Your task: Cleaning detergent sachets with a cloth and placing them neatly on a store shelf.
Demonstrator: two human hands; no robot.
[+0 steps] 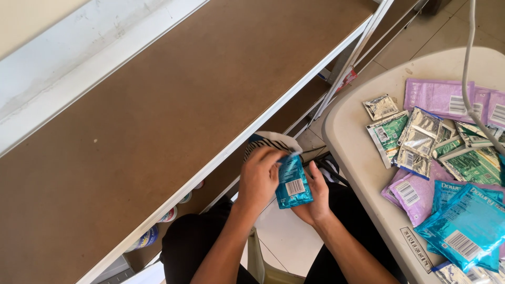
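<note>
A small teal sachet (293,183) with a barcode on its back is held between both hands over my lap. My left hand (259,176) grips its upper left edge with the fingers curled over the top. My right hand (314,195) lies under it, palm up, supporting its right side. Behind the hands shows a striped black-and-white cloth (268,142).
A long brown shelf board (158,105) with a white metal edge runs across the left. A beige table (357,158) on the right holds several loose sachets: purple (436,97), green and silver (415,134), teal (465,223). A grey cable (468,68) hangs over them. Cans sit under the shelf.
</note>
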